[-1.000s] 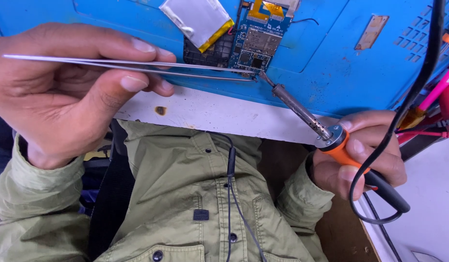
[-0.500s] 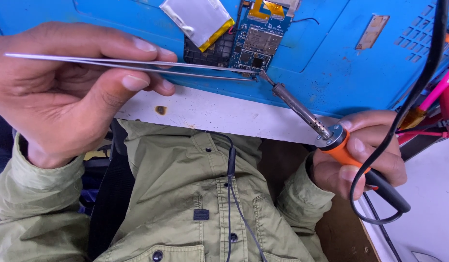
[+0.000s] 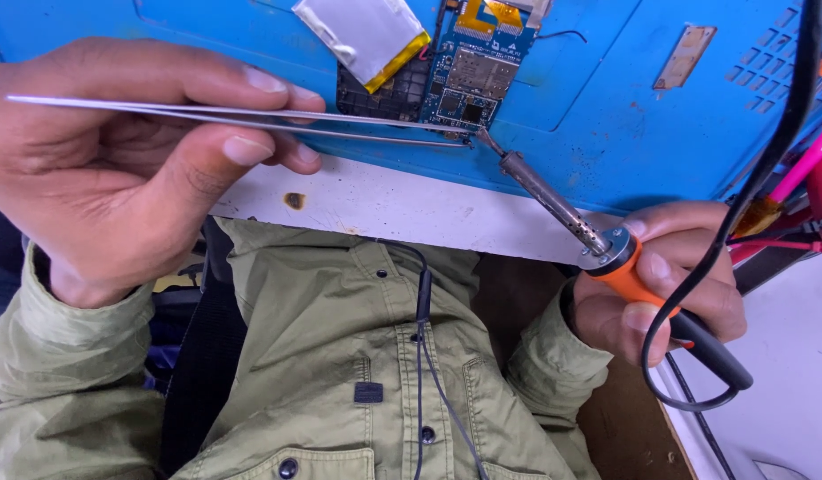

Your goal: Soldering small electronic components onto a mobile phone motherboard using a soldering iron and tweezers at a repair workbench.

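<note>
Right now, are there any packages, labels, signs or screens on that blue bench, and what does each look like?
No screens or signs; two things come close.
Silver foil pouch: flat, rectangular, yellow strip along one edge, lying tilted at the top beside the blue circuit board.
Small sticker: narrow, tan and worn, stuck slantwise on the blue mat to the board's right.
Any print is too small to make out.

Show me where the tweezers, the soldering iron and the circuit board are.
tweezers [image 3: 251, 120], head view, mid-length of the arms
soldering iron [image 3: 549, 197], head view, metal barrel
circuit board [image 3: 478, 76], head view, middle of the blue board
</note>
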